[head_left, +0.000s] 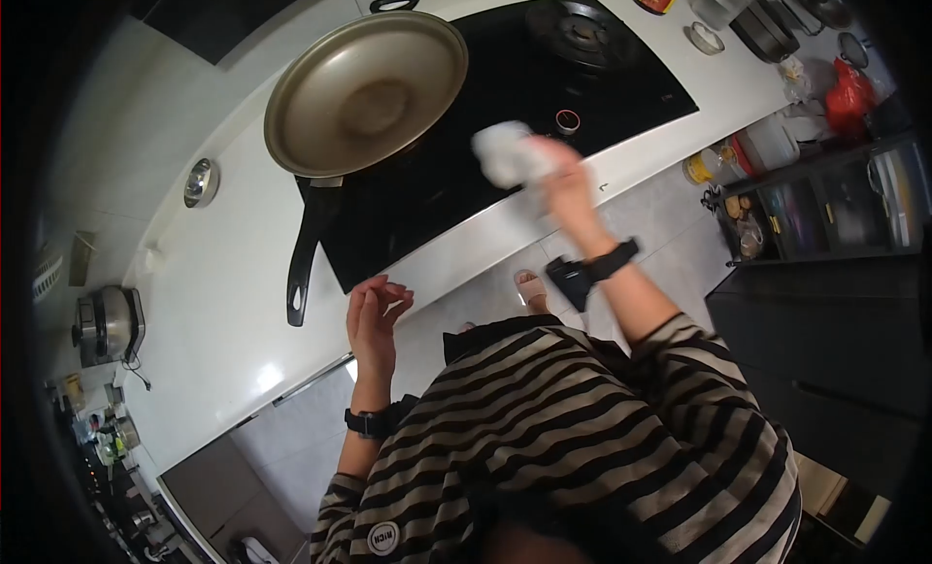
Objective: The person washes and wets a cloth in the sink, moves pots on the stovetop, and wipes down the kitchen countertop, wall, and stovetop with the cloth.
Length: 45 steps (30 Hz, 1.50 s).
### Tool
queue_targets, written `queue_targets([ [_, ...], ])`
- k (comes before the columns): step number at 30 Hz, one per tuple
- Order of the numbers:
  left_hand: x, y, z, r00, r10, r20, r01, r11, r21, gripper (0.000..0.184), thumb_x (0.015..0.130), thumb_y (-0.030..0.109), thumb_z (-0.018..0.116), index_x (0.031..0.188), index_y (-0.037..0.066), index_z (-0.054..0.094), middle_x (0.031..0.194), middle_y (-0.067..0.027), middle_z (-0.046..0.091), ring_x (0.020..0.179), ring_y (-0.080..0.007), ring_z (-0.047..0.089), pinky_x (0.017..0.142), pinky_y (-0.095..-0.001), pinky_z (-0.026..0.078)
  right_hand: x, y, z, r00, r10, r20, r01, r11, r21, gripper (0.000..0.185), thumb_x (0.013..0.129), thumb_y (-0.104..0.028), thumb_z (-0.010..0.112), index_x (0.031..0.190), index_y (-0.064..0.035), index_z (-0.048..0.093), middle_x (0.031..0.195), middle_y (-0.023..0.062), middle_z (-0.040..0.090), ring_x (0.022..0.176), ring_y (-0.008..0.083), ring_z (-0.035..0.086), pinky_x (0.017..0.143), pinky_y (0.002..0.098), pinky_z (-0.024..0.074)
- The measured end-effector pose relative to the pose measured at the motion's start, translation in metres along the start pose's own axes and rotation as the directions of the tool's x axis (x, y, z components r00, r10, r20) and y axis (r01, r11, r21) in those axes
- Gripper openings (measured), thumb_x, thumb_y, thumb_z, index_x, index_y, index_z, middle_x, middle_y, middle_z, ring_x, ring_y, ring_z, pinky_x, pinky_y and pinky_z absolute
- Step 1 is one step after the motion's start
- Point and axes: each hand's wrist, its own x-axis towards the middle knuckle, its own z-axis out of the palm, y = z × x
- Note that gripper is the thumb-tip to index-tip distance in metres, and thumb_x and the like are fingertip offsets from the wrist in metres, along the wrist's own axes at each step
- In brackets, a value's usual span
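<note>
My right hand (565, 187), slightly blurred, is closed on a white cloth (505, 152) over the front part of the black cooktop (442, 200), close to its round control knob (568, 121). Whether the cloth touches the glass I cannot tell. At the counter's front edge, my left hand (375, 316) is loosely bent with its fingers partly apart and nothing visible in it. A large wok (367, 93) sits over the left side of the cooktop. Its black handle (303, 263) points toward me, left of my left hand.
A bare burner (582, 30) is at the cooktop's far right. A small metal bowl (201, 182) stands on the white counter (223, 302) at the left, with a kettle-like appliance (109, 326) beyond it. Jars and a red bag (849, 100) crowd the right, above a dark shelf unit (835, 210).
</note>
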Motion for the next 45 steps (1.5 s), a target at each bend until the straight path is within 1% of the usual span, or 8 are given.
queue_targets([
  [4, 0.012, -0.009, 0.022, 0.995, -0.058, 0.086, 0.057, 0.998, 0.011, 0.026, 0.098, 0.023, 0.037, 0.109, 0.004, 0.050, 0.095, -0.0079, 0.059, 0.092, -0.0204, 0.060, 0.084, -0.0366, 0.048, 0.012, 0.084, -0.122, 0.943, 0.215, -0.255, -0.299, 0.881, -0.365, 0.047, 0.078, 0.005, 0.044, 0.124, -0.0016, 0.052, 0.117, 0.0160, 0.058, 0.104, 0.0213, 0.058, 0.089, 0.0309, 0.0458],
  [7, 0.016, -0.006, 0.036, 0.992, -0.053, 0.113, 0.048, 0.998, 0.045, 0.026, 0.098, 0.023, 0.037, 0.109, 0.004, 0.050, 0.095, -0.0081, 0.059, 0.093, -0.0199, 0.060, 0.085, -0.0363, 0.048, -0.022, 0.128, -0.107, 0.978, -0.198, -0.060, 0.033, 0.432, -0.901, 0.048, 0.074, 0.002, 0.051, 0.122, 0.0036, 0.052, 0.125, 0.0267, 0.050, 0.119, 0.0377, 0.048, 0.103, 0.0425, 0.0348],
  [19, -0.047, 0.012, -0.015, 0.989, 0.103, -0.102, -0.095, 0.992, 0.082, 0.031, 0.098, 0.027, 0.039, 0.112, 0.001, 0.049, 0.097, -0.0107, 0.059, 0.094, -0.0220, 0.060, 0.085, -0.0361, 0.048, -0.124, 0.007, 0.163, 0.635, -0.190, 0.749, 0.601, 0.730, -0.325, 0.060, 0.082, -0.025, 0.055, 0.127, 0.0114, 0.041, 0.138, 0.0265, 0.035, 0.133, 0.0364, 0.027, 0.111, 0.0414, 0.0195],
  [29, -0.165, 0.006, -0.092, 0.837, 0.121, -0.534, -0.128, 0.992, 0.024, 0.032, 0.097, 0.028, 0.041, 0.111, 0.001, 0.049, 0.093, -0.0118, 0.058, 0.090, -0.0235, 0.059, 0.082, -0.0373, 0.048, -0.150, 0.006, 0.375, 0.442, -0.579, 0.685, 0.587, 0.764, 0.267, 0.029, 0.072, 0.000, 0.057, 0.101, -0.0008, 0.060, 0.119, 0.0147, 0.056, 0.117, 0.0312, 0.047, 0.100, 0.0389, 0.0363],
  [36, -0.175, 0.000, -0.102, 0.849, 0.158, -0.503, -0.161, 0.986, 0.038, 0.032, 0.098, 0.029, 0.040, 0.111, 0.001, 0.049, 0.091, -0.0109, 0.059, 0.089, -0.0220, 0.060, 0.081, -0.0367, 0.050, -0.143, -0.011, 0.346, 0.560, -0.444, 0.699, 0.207, 0.893, 0.401, 0.033, 0.069, 0.011, 0.049, 0.089, -0.0074, 0.067, 0.104, 0.0135, 0.065, 0.101, 0.0313, 0.057, 0.091, 0.0366, 0.0438],
  [40, -0.117, -0.012, -0.081, 0.883, 0.009, -0.469, 0.047, 0.993, 0.108, 0.039, 0.096, 0.035, 0.042, 0.121, 0.005, 0.046, 0.115, -0.0116, 0.055, 0.106, -0.0233, 0.055, 0.093, -0.0405, 0.045, -0.091, -0.027, 0.239, 0.469, -0.004, 0.883, -0.206, 0.972, 0.114, 0.025, 0.082, 0.005, 0.050, 0.099, -0.0041, 0.066, 0.109, 0.0119, 0.063, 0.103, 0.0186, 0.058, 0.084, 0.0314, 0.0480],
  [43, -0.058, -0.013, -0.045, 0.928, -0.291, -0.235, 0.265, 0.955, -0.136, 0.058, 0.093, 0.043, 0.044, 0.141, 0.015, 0.028, 0.141, -0.0123, 0.033, 0.130, -0.0267, 0.034, 0.100, -0.0481, 0.036, -0.066, -0.010, 0.160, 0.462, 0.204, 0.863, -0.842, 0.406, 0.355, 0.047, 0.079, 0.004, 0.055, 0.125, -0.0029, 0.049, 0.119, 0.0129, 0.055, 0.108, 0.0221, 0.057, 0.091, 0.0355, 0.0479],
  [45, -0.022, -0.013, -0.009, 0.916, -0.401, -0.024, 0.384, 0.892, -0.237, 0.063, 0.093, 0.051, 0.040, 0.143, 0.016, 0.022, 0.142, -0.0131, 0.031, 0.128, -0.0305, 0.034, 0.103, -0.0482, 0.033, -0.051, -0.011, 0.115, 0.536, 0.232, 0.812, -0.843, 0.202, 0.499, 0.043, 0.086, 0.005, 0.047, 0.128, -0.0029, 0.044, 0.122, 0.0149, 0.053, 0.110, 0.0279, 0.056, 0.093, 0.0398, 0.0477],
])
